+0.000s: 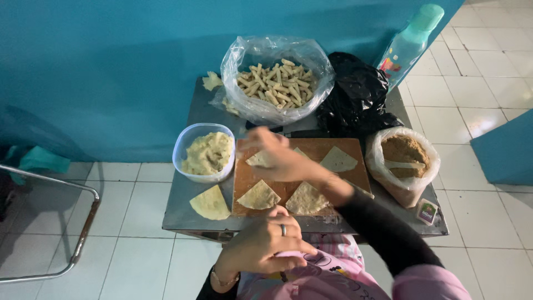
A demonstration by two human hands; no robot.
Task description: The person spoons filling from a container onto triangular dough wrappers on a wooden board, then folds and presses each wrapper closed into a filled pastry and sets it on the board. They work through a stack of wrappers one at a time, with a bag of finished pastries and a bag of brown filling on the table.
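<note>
- Pale triangular wrapper (260, 159) sits pinched in my right hand (283, 158), over the far-left part of the wooden cutting board (288, 189).
- My left hand (265, 243) hangs loosely curled near the table's (183, 216) near edge, grasping nothing I can see.
- More wrappers lie on the board; one (210, 203) rests left of it.
- Left: tub of yellowish filling (208, 153). Far: bag of rolled sticks (276, 83). Right: bag of brown crumbs (404, 153).
</note>
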